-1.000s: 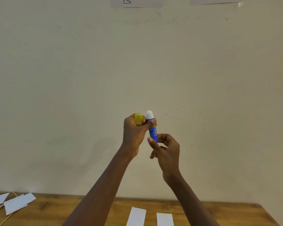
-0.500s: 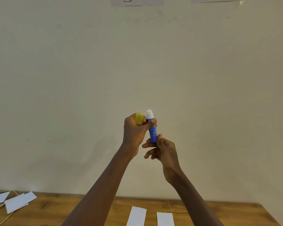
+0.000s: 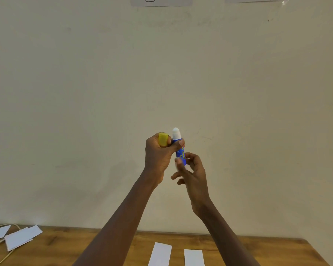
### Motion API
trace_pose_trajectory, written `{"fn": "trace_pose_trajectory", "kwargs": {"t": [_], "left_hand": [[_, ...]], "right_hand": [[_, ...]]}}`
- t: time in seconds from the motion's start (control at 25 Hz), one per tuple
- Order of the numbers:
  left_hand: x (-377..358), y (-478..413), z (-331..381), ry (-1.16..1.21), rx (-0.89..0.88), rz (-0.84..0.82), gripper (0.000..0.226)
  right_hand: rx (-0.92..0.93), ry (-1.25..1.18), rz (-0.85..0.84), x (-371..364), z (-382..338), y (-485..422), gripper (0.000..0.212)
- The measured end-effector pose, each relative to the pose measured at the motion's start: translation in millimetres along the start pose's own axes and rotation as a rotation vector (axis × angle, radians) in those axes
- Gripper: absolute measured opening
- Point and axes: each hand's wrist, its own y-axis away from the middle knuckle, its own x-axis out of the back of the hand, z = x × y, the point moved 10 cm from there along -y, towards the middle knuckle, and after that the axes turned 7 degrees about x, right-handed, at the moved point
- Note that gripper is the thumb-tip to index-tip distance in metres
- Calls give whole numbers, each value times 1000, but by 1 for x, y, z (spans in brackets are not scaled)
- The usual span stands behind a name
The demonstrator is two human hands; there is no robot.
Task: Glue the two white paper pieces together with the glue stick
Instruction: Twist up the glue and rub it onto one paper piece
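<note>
Nearest, at the near edge of the wooden table (image 3: 257, 250): two white paper pieces, left strip (image 3: 160, 254) and right strip (image 3: 193, 257), flat, side by side, apart, seemingly bare of glue.

Toward the table's far left corner: spare white papers (image 3: 21, 238) over a pale cord (image 3: 0, 260).

Raised well above the table, both arms outstretched. Left hand (image 3: 158, 152) clenched around the upper barrel of the blue glue stick (image 3: 179, 148), held upright, white glue exposed at the top; yellow cap (image 3: 163, 139) tucked in the same fist. Right hand (image 3: 192, 169) below, thumb and curled fingers pinching the stick's base, slightly blurred.

Step in hand, by judgement: winding the glue out, cap already off. Next move: lowering the stick to one strip and steadying that strip with a free hand; cap probably best set down first.

Beyond, a plain cream wall (image 3: 238, 93).
</note>
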Motion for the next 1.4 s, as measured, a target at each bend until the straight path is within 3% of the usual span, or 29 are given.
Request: {"fn": "trace_pose_trajectory", "kwargs": {"t": [0.08, 0.24, 0.36, 0.56, 0.72, 0.88, 1.04, 1.24, 1.4], "left_hand": [[0, -1, -1, 13, 12, 5, 43], [-1, 0, -1, 30, 28, -3, 42], [-1, 0, 0, 14, 8, -7, 41], [-1, -2, -3, 19, 15, -1, 41], [0, -1, -7, -18, 19, -3, 40], [-1, 4, -13, -6, 50, -31, 39], [0, 2, -12, 8, 37, -19, 41], [0, 1, -13, -29, 10, -10, 42], [-1, 5, -27, 4, 49, -43, 42]], "right_hand": [[47, 38, 56, 6, -3, 0, 6], [-26, -52, -3, -1, 3, 1, 32], [30, 15, 37, 0, -2, 2, 6], [-2, -26, -21, -5, 0, 2, 29], [40, 35, 18, 0, 0, 3, 12], [-47, -55, -25, -4, 10, 4, 37], [28, 56, 18, 0, 7, 3, 6], [-38, 1, -71, -6, 13, 1, 31], [27, 61, -11, 2, 17, 7, 19]]}}
